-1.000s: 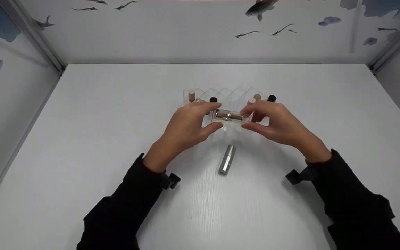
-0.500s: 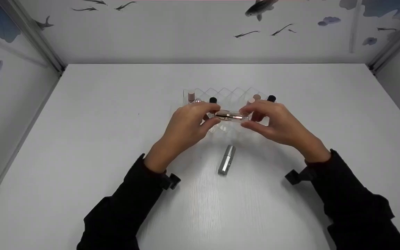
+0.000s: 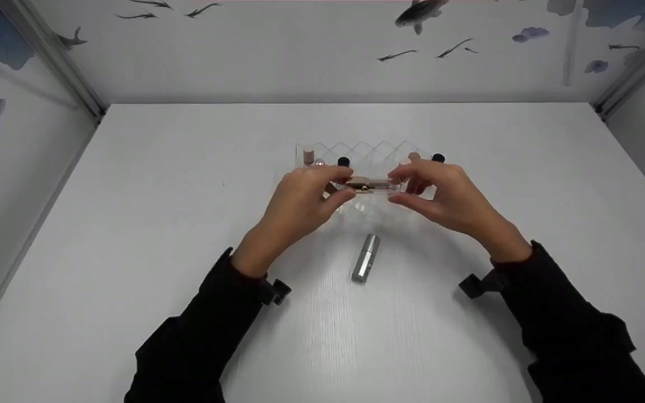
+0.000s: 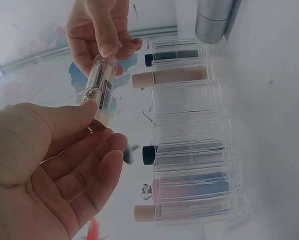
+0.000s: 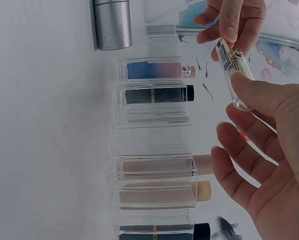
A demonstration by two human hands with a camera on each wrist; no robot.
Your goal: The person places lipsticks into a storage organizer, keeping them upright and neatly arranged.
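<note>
A clear-cased lipstick tube [image 3: 372,185] with gold-brown inside lies level between my two hands, above the front of a transparent organizer [image 4: 187,102]. My left hand [image 3: 304,197] pinches its left end between thumb and forefinger. At the other end, the thumb and fingertips of my right hand [image 3: 447,193] hold the clear part. A label with a barcode shows on the tube's side in the left wrist view. Several lip tubes stand in the organizer's slots, among them a black-capped one [image 3: 344,162] and a beige-capped one [image 3: 308,157]. Both hands partly hide the organizer in the head view.
A silver tube [image 3: 366,258] lies on the white table [image 3: 322,336] in front of the organizer, between my forearms. White panels with painted fish [image 3: 420,14] enclose the back and sides.
The lipstick tube has turned slightly about its length, with its shine shifting. My left thumb and forefinger have drawn closer together on its end. The silver tube stays put.
</note>
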